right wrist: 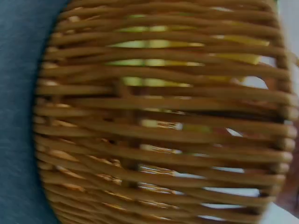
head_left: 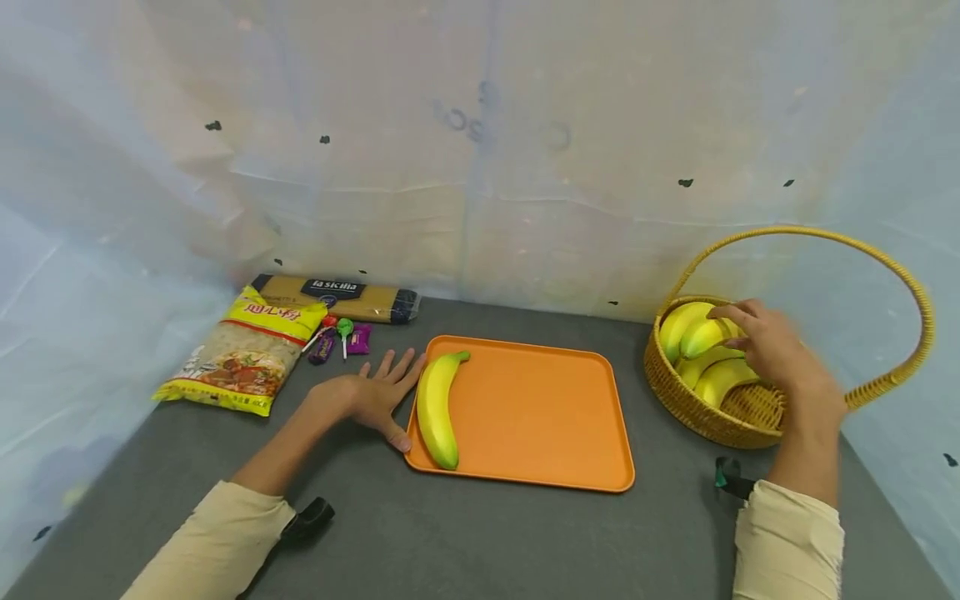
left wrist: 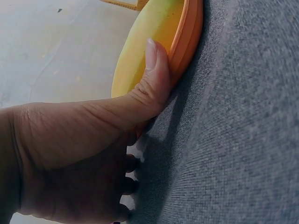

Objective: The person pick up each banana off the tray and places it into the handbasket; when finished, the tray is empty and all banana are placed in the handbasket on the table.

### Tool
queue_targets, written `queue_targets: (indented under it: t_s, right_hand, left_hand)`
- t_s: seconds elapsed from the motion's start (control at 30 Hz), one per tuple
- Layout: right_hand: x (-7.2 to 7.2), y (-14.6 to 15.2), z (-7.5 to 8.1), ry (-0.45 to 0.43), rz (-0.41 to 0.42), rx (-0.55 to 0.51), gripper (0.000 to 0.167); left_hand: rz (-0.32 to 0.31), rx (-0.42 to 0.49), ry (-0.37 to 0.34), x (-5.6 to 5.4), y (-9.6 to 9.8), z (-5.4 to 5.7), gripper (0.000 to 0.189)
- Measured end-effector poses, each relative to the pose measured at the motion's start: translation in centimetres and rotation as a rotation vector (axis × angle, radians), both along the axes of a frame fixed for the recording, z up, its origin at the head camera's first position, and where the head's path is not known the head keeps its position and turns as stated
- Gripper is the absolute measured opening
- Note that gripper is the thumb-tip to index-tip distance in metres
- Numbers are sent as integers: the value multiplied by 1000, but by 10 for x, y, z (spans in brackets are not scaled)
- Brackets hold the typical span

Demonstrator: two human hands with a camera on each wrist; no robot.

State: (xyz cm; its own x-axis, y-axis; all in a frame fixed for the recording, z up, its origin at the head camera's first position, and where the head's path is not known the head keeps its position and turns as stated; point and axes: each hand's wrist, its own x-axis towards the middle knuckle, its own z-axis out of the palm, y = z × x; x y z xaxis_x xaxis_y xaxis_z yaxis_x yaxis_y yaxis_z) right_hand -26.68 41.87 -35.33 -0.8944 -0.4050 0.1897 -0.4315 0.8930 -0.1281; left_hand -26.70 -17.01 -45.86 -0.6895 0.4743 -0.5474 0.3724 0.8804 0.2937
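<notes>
My left hand (head_left: 375,400) lies spread at the left edge of an orange tray (head_left: 540,417), its thumb on the rim. One yellow banana (head_left: 437,410) with a greenish tip lies along the tray's left side; the left wrist view shows it just beyond my thumb (left wrist: 156,60). Over a woven basket (head_left: 678,404), my right hand (head_left: 772,346) reaches in, blurred, with thumb and fingers apart beside the upper bananas (head_left: 701,337). Several bananas lie in that basket. In the right wrist view, the wicker wall (right wrist: 154,102) hides most of the hand.
Left of the tray are a yellow food bag (head_left: 243,354), a spaghetti packet (head_left: 337,298), lollipops (head_left: 345,327) and purple-wrapped sweets (head_left: 360,339). The basket's tall handle (head_left: 918,317) arches beyond my right hand. Plastic sheeting (head_left: 480,167) hangs behind the grey tabletop (head_left: 510,542).
</notes>
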Motion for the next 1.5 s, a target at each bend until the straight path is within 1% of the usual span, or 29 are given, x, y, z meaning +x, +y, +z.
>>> queue_targets:
  t_s: [0.07,0.13,0.27,0.43,0.53,0.63,0.9,1.03,1.2,1.37,1.5]
  right_hand:
    - [-2,2,-5,-96,-7,3,45]
    - [-3,3,-7,-192,-37,-16,45]
    - [-3,6,-8,-239,-91,-22,48]
    - [-5,6,-10,-195,-79,-32,44]
    - [-6,4,-13,-194,-81,-57,41]
    - [-7,3,-15,-192,-82,-73,41]
    - [-6,2,-15,-159,-64,-49,47]
    - [-6,2,-14,-174,-74,-54,53]
    - [-7,1,-14,-190,-87,-43,56]
    - [-5,-1,-7,-202,-102,-30,59]
    - [1,-6,5,-210,-115,-32,60]
  left_hand:
    - [1,-7,2,-1,1,0,157]
    - [-3,-13,-2,-3,1,-1,157]
    - [-10,-15,-9,-5,0,-3,157]
    - [-7,1,-3,-4,-1,-4,156]
    - [-13,2,-11,-4,0,-6,156]
    - [-10,0,-4,-3,1,-7,156]
    - [-13,-16,-2,-5,3,-5,156]
    - [-14,-24,-4,-6,3,-4,156]
    - [-8,-29,-13,-4,2,-3,157]
    - [-4,-25,-13,-3,2,-3,156]
    - [-8,-22,-8,-4,2,-5,156]
